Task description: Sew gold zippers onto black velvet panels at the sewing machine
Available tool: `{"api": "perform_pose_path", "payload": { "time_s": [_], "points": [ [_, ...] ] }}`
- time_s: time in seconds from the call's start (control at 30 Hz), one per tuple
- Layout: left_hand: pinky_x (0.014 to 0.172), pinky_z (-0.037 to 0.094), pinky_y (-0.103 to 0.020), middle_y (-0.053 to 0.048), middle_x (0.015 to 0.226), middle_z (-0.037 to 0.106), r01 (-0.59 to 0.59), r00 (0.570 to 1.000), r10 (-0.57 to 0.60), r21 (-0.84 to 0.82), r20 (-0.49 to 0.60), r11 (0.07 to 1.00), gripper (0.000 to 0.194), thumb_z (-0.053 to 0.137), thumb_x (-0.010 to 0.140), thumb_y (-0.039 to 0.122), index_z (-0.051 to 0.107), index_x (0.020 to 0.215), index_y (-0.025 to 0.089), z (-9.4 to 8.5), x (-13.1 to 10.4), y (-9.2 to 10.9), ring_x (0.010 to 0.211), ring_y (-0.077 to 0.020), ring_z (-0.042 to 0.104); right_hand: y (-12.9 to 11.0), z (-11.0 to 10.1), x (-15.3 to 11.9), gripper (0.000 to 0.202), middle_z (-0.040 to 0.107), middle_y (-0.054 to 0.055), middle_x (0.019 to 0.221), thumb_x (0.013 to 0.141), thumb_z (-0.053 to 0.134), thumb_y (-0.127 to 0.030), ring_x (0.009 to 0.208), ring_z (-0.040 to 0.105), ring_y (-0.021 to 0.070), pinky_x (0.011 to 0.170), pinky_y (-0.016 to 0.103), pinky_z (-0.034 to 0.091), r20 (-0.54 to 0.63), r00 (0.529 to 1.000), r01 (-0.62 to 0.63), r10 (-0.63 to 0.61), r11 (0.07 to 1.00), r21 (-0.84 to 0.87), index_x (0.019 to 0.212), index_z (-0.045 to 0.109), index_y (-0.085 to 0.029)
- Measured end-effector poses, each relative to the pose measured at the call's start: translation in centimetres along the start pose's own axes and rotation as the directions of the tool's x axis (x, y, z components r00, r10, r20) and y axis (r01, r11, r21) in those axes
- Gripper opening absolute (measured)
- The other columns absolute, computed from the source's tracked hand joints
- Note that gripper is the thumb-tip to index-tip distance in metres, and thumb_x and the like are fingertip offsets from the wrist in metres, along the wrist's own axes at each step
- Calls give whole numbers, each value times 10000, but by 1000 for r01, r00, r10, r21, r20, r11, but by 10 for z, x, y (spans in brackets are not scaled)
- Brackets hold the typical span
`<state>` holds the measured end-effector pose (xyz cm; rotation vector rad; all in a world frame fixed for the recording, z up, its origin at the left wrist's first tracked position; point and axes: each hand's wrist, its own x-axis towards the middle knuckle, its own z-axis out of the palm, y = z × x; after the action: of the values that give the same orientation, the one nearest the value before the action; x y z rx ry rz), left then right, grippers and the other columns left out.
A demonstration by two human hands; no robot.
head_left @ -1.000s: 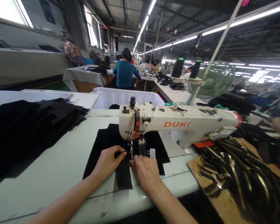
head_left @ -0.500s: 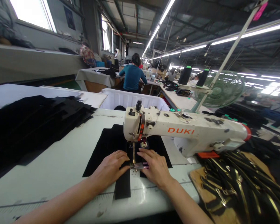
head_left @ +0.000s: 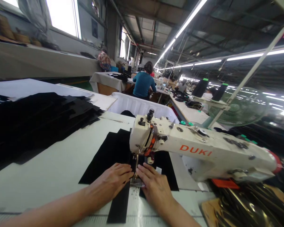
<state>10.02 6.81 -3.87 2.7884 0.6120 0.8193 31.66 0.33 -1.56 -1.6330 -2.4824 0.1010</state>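
Black fabric [head_left: 104, 157] lies flat under the needle end of a white sewing machine [head_left: 165, 138], a narrow strip [head_left: 119, 205] of it reaching toward the table's front edge. My left hand [head_left: 115, 179] presses on the fabric left of the needle, fingers stretched out and close together. To the right of the presser foot [head_left: 136, 176] my right hand [head_left: 153, 183] rests on the fabric, its fingers extended. Both sets of fingertips are close beside the foot. A shiny metal piece [head_left: 137, 183] shows by my right thumb; I cannot tell what it is. A small white tag [head_left: 158, 170] lies behind that hand.
A pile of black fabric pieces [head_left: 38, 123] covers the table's left. Behind the machine stands a white plastic bin [head_left: 146, 105]. Black zipper strips with gold teeth [head_left: 241, 205] lie on a board at right. Thread cones [head_left: 200, 87] and a fan [head_left: 236, 107] stand beyond; a person [head_left: 143, 82] sits ahead.
The view has shifted, so the machine appears lower and farther right. Both hands stay on the fabric by the needle. The purple-edged shiny piece under my right hand is now less visible.
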Motion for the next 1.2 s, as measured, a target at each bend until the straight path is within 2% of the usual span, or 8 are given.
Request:
{"api": "perform_pose_path", "payload": {
  "time_s": [0.17, 0.3, 0.43, 0.77, 1.03, 1.2],
  "points": [
    [952, 520, -369, -82, 1185, 704, 4, 1000, -4, 19, -26, 1000, 339, 412, 977, 131, 669, 1188, 197, 9, 3, -14, 1109, -233, 641, 8, 10, 9, 689, 519, -22, 1444, 747, 537, -7, 1347, 467, 223, 1014, 367, 515, -67, 998, 6, -7, 1000, -22, 1396, 529, -239],
    [963, 510, -343, -55, 1222, 688, 46, 999, -46, 12, -18, 999, 338, 472, 956, 108, 643, 1224, 224, 4, 5, -12, 1118, -212, 636, 11, 14, 9, 700, 516, -34, 1446, 748, 512, 1, 1344, 471, 206, 983, 345, 536, -104, 994, 22, -23, 1000, -17, 1400, 519, -252],
    [951, 510, -332, -55, 1194, 696, 60, 998, -60, -5, -14, 998, 289, 497, 964, 128, 663, 1179, 226, -2, 8, -10, 1097, -208, 643, 12, 14, 11, 695, 517, -35, 1445, 749, 505, 0, 1339, 477, 209, 960, 339, 551, -110, 994, 22, -23, 1000, -13, 1397, 521, -250],
    [961, 503, -323, -59, 1187, 689, 52, 998, -52, -5, -39, 999, 306, 489, 976, 138, 656, 1214, 233, 3, 8, -13, 1111, -205, 624, 14, 16, 12, 633, 508, -17, 1454, 806, 472, -18, 1336, 482, 230, 998, 367, 534, -134, 989, 63, -67, 997, -33, 1406, 516, -215],
    [976, 490, -381, -73, 1217, 682, 46, 999, -46, 15, 20, 999, 358, 485, 910, 85, 652, 1205, 198, 5, 10, -16, 1139, -239, 612, 16, 15, 13, 682, 506, -8, 1462, 799, 465, 5, 1335, 477, 220, 929, 354, 569, -102, 993, 58, -61, 998, -29, 1437, 467, -238],
    [1013, 471, -395, -79, 1253, 667, 89, 992, -90, 13, 84, 996, 325, 526, 930, 124, 659, 1220, 187, -6, 10, -10, 1169, -245, 598, 15, 8, 11, 581, 549, 21, 1424, 868, 479, -7, 1322, 478, 231, 960, 366, 542, -108, 994, 37, -33, 999, 32, 1399, 511, -242]
  ]
}}
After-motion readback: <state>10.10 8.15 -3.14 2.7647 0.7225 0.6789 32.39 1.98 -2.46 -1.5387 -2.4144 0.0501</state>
